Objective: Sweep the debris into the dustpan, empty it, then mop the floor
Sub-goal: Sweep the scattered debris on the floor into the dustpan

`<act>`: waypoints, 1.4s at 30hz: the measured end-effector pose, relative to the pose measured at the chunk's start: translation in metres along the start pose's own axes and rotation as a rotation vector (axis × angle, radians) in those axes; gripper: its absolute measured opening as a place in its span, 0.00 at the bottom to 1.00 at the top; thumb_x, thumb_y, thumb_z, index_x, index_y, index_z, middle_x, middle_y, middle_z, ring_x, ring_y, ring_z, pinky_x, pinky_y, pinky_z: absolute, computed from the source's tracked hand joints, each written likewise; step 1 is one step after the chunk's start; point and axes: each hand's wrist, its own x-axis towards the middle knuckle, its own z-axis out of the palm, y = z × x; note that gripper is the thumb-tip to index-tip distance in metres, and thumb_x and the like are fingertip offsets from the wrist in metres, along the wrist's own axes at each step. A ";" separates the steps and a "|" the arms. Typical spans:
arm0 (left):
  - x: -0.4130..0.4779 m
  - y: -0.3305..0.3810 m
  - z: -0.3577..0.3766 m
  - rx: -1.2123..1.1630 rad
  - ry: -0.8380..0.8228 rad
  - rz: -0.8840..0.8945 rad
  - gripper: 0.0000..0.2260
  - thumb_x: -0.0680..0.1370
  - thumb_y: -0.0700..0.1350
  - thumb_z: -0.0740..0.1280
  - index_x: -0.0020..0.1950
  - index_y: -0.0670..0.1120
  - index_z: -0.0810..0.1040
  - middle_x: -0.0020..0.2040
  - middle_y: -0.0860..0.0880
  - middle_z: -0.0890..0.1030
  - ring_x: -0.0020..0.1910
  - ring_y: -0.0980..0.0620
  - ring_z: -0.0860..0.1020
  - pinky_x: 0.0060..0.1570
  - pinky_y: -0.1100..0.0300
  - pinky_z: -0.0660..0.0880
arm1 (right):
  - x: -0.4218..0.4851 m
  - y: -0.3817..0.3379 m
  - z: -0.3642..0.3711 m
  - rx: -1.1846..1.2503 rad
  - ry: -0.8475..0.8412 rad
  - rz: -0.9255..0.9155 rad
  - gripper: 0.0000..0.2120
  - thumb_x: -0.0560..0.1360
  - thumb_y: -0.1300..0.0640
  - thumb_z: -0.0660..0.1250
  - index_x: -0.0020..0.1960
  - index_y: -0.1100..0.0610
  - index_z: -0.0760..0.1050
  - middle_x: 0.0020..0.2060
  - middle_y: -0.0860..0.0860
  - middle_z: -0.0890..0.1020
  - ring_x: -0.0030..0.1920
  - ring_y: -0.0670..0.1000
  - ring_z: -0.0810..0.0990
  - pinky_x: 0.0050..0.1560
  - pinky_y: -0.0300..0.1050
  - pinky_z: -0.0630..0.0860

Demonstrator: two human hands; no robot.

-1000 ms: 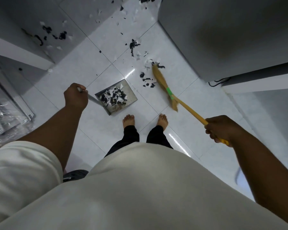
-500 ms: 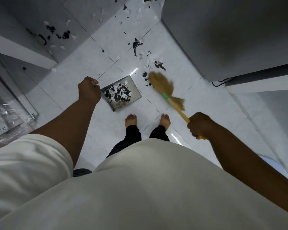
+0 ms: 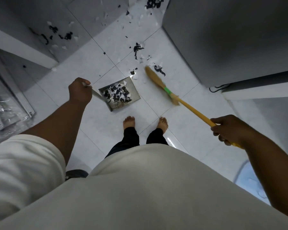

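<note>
The white tiled floor (image 3: 189,117) lies below both hands. The right hand (image 3: 228,130) curls round the yellow handle of the broom (image 3: 181,101), whose bristles reach forward and to its left. The left hand (image 3: 79,90) grips the handle of the metal dustpan (image 3: 121,105), just to its right on the floor and holding black and white debris (image 3: 118,94). Loose scraps (image 3: 137,48) lie beyond both hands.

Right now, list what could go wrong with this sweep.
The square metal dustpan already holds a heap of scraps; a hard stroke of the yellow-handled straw broom could flick pieces past it toward the bare feet.
Black and white scraps in the shadowed far-left corner could be missed.
</note>
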 end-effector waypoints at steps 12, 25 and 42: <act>0.022 -0.005 -0.009 -0.049 0.074 -0.087 0.05 0.76 0.38 0.66 0.47 0.48 0.77 0.51 0.48 0.79 0.55 0.46 0.80 0.59 0.54 0.77 | 0.107 -0.073 0.013 -0.075 0.117 0.058 0.13 0.75 0.66 0.64 0.59 0.69 0.74 0.42 0.61 0.80 0.37 0.57 0.79 0.33 0.43 0.79; 0.029 0.012 0.001 0.034 0.038 -0.026 0.06 0.77 0.37 0.65 0.49 0.47 0.76 0.57 0.43 0.80 0.56 0.45 0.79 0.58 0.60 0.75 | 0.033 -0.033 0.032 -0.260 0.003 -0.143 0.21 0.77 0.60 0.65 0.69 0.51 0.72 0.40 0.56 0.81 0.29 0.51 0.75 0.24 0.38 0.70; 0.007 -0.052 -0.047 0.062 0.009 -0.063 0.09 0.76 0.33 0.63 0.52 0.40 0.80 0.55 0.42 0.80 0.55 0.42 0.79 0.56 0.49 0.78 | 0.029 -0.024 0.116 -0.213 -0.086 0.066 0.05 0.73 0.70 0.61 0.45 0.67 0.76 0.31 0.59 0.75 0.27 0.55 0.74 0.30 0.43 0.70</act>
